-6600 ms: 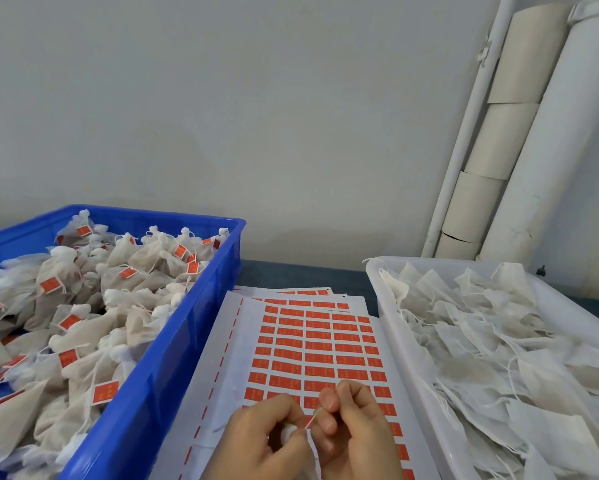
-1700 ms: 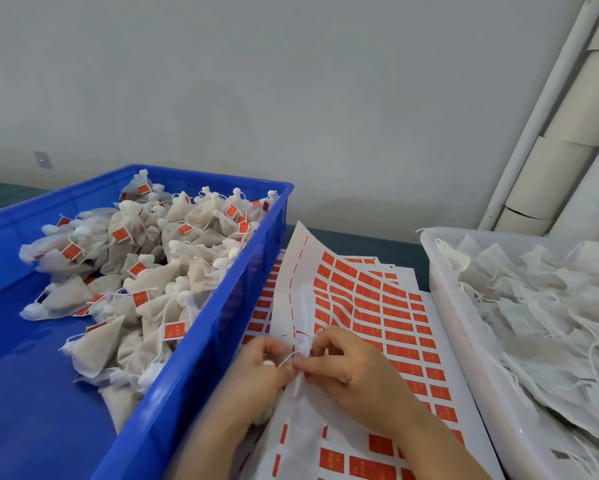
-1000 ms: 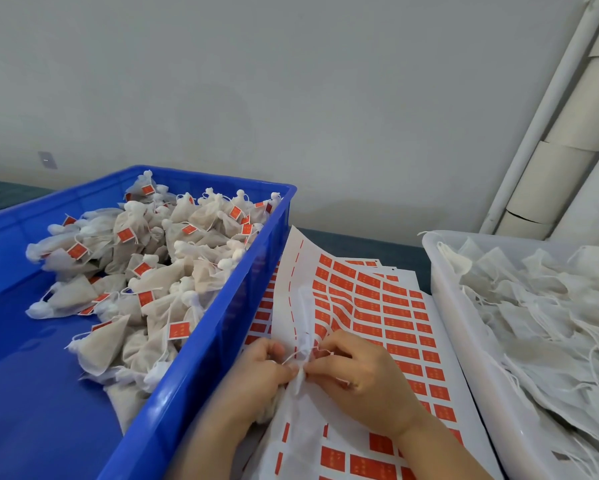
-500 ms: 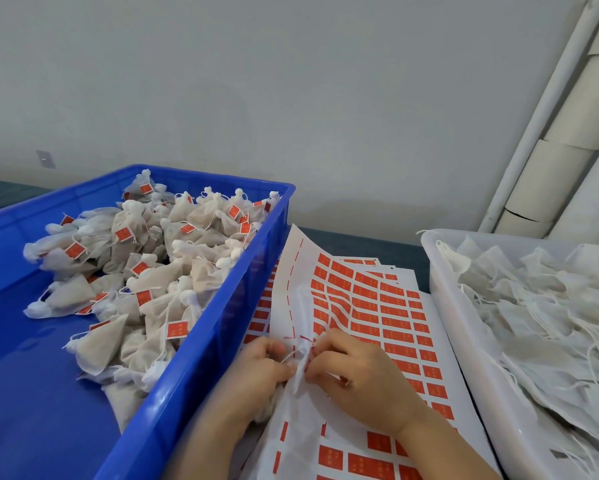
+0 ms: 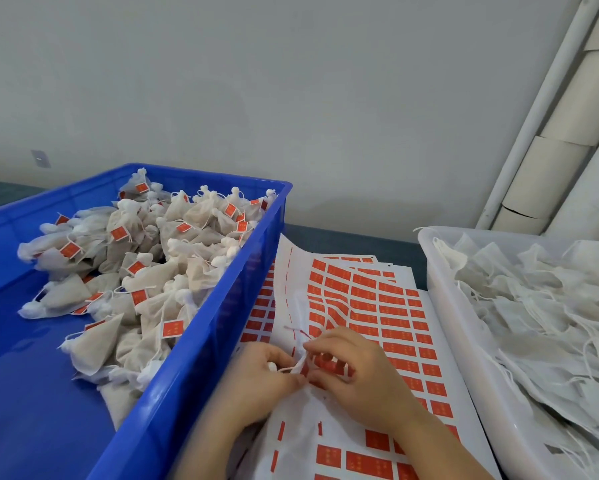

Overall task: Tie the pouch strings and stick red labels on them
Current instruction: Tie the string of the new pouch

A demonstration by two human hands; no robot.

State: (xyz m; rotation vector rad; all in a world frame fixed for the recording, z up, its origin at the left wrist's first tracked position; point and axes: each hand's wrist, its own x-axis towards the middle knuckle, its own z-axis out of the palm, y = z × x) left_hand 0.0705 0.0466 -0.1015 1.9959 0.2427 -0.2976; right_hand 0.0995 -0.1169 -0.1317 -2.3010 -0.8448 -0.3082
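Your left hand (image 5: 263, 375) pinches the white pouch string (image 5: 292, 367), and your right hand (image 5: 356, 372) pinches it too, with what looks like a red label (image 5: 324, 360) at its fingertips. The pouch (image 5: 272, 366) is mostly hidden under your left palm, above the label sheet (image 5: 367, 306), between the blue crate (image 5: 218, 317) and the white tray (image 5: 440, 306). The string looks thin and limp, the label light and tacky: keep the string taut near the pouch neck, and handle the label by its edge.

Glossy blue plastic crate (image 5: 201, 327), matt cloth pouches (image 5: 145, 278), paper label sheet (image 5: 370, 317)
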